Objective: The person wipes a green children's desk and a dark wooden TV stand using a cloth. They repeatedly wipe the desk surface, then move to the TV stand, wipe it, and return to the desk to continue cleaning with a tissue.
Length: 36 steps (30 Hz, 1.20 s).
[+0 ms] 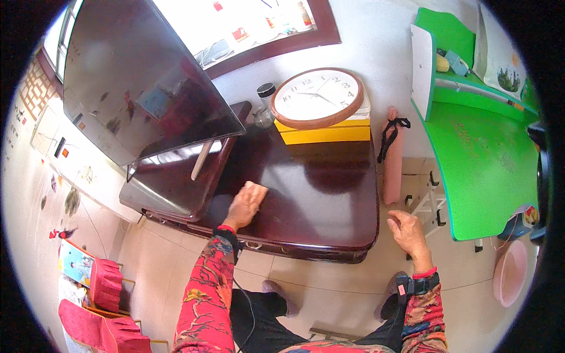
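Note:
My left hand lies palm down on a dark red-brown lacquered wooden cabinet top. Under its fingertips shows the edge of a small pale-orange pad, perhaps a folded cloth; most of it is covered by the hand. My right hand hangs in the air just beyond the cabinet's right edge, with its fingers loosely bent and nothing seen in them. A round wall clock with a brown rim rests face up on yellow boxes at the back of the cabinet.
A large flat-screen television stands on the raised left section. Glass jars sit beside the clock. On the right are a wrapped pink roll, a green desk and a pink basin. Red-covered chairs stand at lower left.

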### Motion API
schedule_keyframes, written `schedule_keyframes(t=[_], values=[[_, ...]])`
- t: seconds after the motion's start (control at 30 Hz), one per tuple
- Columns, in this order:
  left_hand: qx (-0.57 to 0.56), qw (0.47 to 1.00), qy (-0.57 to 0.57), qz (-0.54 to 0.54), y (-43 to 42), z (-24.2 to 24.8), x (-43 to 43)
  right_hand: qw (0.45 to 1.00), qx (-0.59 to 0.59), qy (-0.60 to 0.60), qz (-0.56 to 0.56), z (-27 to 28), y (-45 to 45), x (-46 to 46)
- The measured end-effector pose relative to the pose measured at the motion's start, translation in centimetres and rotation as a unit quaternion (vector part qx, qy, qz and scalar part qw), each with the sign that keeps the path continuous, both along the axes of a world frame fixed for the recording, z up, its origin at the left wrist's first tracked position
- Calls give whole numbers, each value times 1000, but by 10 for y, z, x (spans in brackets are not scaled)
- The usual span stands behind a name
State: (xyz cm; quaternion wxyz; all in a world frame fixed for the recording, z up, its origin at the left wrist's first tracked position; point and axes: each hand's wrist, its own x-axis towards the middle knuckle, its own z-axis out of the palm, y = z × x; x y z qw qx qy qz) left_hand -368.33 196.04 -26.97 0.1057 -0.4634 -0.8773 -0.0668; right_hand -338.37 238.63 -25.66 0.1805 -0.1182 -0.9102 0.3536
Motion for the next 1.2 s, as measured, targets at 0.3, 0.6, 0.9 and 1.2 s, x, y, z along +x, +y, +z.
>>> schedule_keyframes(t=[0.3, 0.6, 0.9, 1.2], values=[[-58, 963, 212, 156, -33, -12, -61, 1000, -17, -8, -11, 5, 14, 16], [-53, 950, -40, 306, 129, 4, -84, 1000, -9, -4, -19, 6, 18, 18], [-55, 944, -74, 317, 235, 5, -58, 999, 11, 24, -21, 11, 26, 32], [-18, 948, -111, 298, 336, 6, 3, 997, 9, 73, -22, 12, 31, 42]])
